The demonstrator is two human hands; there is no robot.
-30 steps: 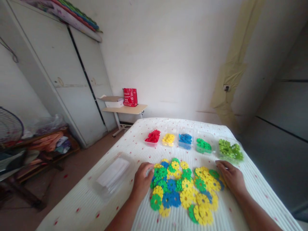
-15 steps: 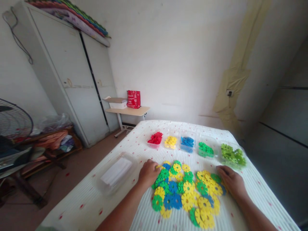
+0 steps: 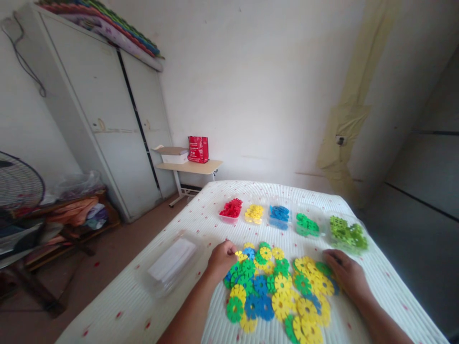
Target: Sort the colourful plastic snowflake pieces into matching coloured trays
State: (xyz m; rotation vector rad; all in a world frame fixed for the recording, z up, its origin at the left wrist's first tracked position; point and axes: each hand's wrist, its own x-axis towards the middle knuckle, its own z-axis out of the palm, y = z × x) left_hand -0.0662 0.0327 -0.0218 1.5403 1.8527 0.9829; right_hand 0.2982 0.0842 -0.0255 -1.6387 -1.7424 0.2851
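Flat notched plastic discs in yellow, green and blue lie in a loose pile on the table. At the pile's left side my left hand [image 3: 221, 259] is closed in a pinch on the edge of a yellow notched disc [image 3: 241, 256], held tilted above green discs [image 3: 246, 269]. My right hand [image 3: 344, 273] rests along the right side of the pile, fingers loosely bent and partly apart, beside yellow discs [image 3: 324, 285] and a green disc [image 3: 322, 268]. Nothing shows in its grasp, though its palm side is hidden.
Behind the pile stand clear tubs of red pieces [image 3: 231, 209], yellow pieces [image 3: 254, 214], blue pieces [image 3: 279, 213], green pieces [image 3: 307, 224] and light green pieces [image 3: 346, 230]. Left of my arm lies a clear tray [image 3: 195, 239] containing white paper-like material. A white patterned cover [image 3: 201, 210] drapes the table.
My left hand has drawn slightly back, and the yellow disc at its fingertips shows more. Discs under it have shifted a little. My right hand has stayed in place; the view has tilted slightly.
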